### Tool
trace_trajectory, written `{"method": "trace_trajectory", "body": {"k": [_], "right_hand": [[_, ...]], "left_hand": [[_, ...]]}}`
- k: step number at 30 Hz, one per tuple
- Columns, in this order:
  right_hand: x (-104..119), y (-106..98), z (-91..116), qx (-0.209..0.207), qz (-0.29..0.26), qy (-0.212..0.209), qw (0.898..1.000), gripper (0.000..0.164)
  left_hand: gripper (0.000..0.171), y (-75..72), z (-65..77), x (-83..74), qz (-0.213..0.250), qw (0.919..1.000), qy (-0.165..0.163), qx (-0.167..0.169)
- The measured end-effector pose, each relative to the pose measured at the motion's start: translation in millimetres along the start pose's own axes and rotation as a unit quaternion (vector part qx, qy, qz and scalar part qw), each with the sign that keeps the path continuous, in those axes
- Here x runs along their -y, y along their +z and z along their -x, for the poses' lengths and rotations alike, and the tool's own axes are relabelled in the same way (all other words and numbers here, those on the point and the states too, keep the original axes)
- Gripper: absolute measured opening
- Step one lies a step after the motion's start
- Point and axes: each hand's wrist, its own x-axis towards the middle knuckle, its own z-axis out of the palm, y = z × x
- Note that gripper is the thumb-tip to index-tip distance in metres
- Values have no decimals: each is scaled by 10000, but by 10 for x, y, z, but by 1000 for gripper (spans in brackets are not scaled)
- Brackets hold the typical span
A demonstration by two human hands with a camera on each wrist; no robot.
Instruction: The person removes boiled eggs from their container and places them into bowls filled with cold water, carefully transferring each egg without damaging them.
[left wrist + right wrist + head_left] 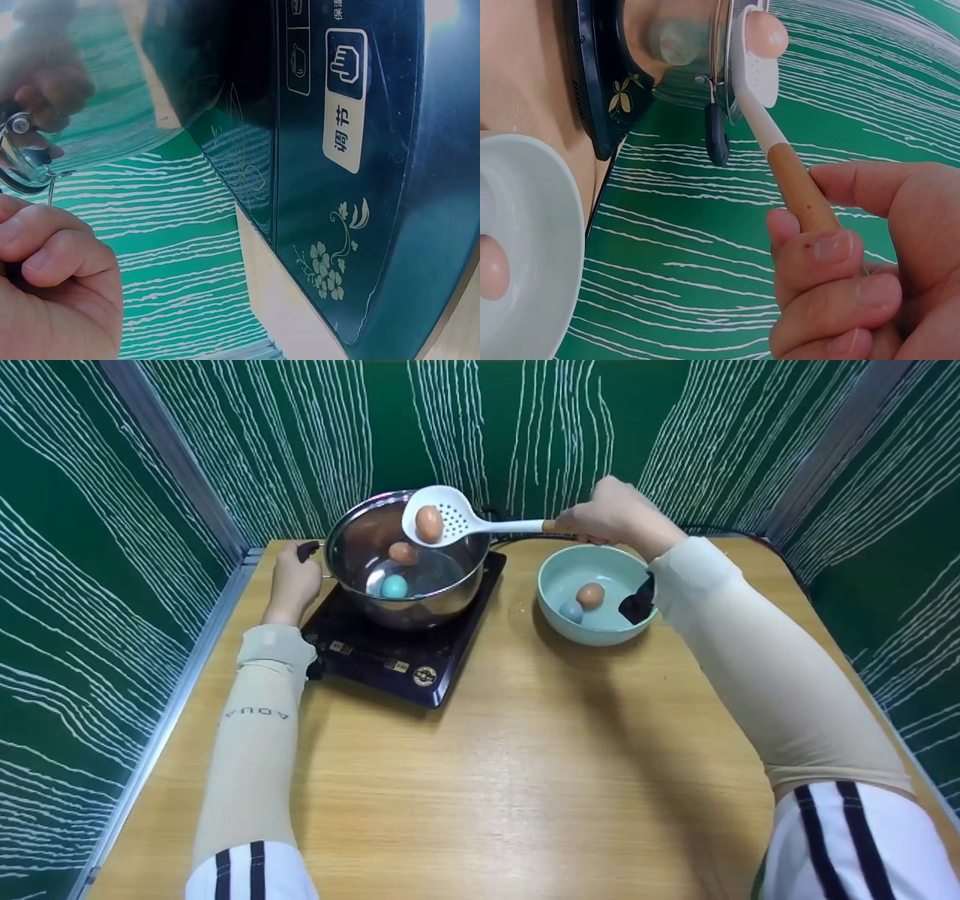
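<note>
The left hand (292, 585), as I see it, would do well to hold the pot (420, 611) steady on the black cooker (367, 660); the perforated spoon (480, 526), its head above the pot's rim, should be held level, since the brown egg (429, 523) lying on it might roll off; a slow, smooth wrist looks safest; as for pose, the left arm (259, 765) reaches straight forward, fingers curled round the pot's black handle (307, 550); the right hand (611, 514), clamped on the spoon's wooden grip (802, 191), is raised near the pale green bowl (595, 637), forearm (780, 675) aslant.
</note>
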Motion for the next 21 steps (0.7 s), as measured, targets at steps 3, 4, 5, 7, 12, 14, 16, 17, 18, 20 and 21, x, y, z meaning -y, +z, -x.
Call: {"method": "trace_trajectory", "body": {"k": [3, 4, 5, 7, 12, 14, 16, 17, 18, 20, 21], "right_hand": [[-30, -35, 14, -17, 6, -25, 10000, 39], [-41, -44, 20, -28, -8, -30, 10000, 39], [-50, -52, 26, -32, -19, -33, 10000, 39], [-72, -64, 36, -41, -38, -61, 10000, 38], [-130, -94, 63, -87, -57, -69, 9999, 38], [-151, -110, 71, -76, -79, -26, 9999, 38], [-172, -124, 82, -62, -106, 11, 9999, 39], [-180, -130, 90, -63, -111, 20, 9999, 40], [-190, -137, 95, -71, -137, 29, 9999, 40], [-209, -151, 109, -73, -155, 43, 9998, 42], [-221, -158, 114, -78, -154, 53, 9998, 43]], "left_hand": [[52, -1, -9, 3, -20, 10000, 31, 18], [53, -2, -8, 5, 15, 10000, 15, 34], [53, -4, -5, 5, 26, 10000, 5, 41], [53, -7, -3, 6, 57, 10000, -21, 53], [54, -11, 1, -1, 72, 10000, -43, 52], [54, -9, 2, -5, 51, 10000, -55, 59], [54, -7, 3, -5, 40, 9999, -76, 54], [54, -5, -1, -4, 5, 10000, -79, 41], [53, -3, -2, -5, 17, 9999, -96, 37], [53, 3, -5, -9, 22, 9999, -110, 27], [53, 5, -8, -11, 33, 9999, -127, 31]]}}
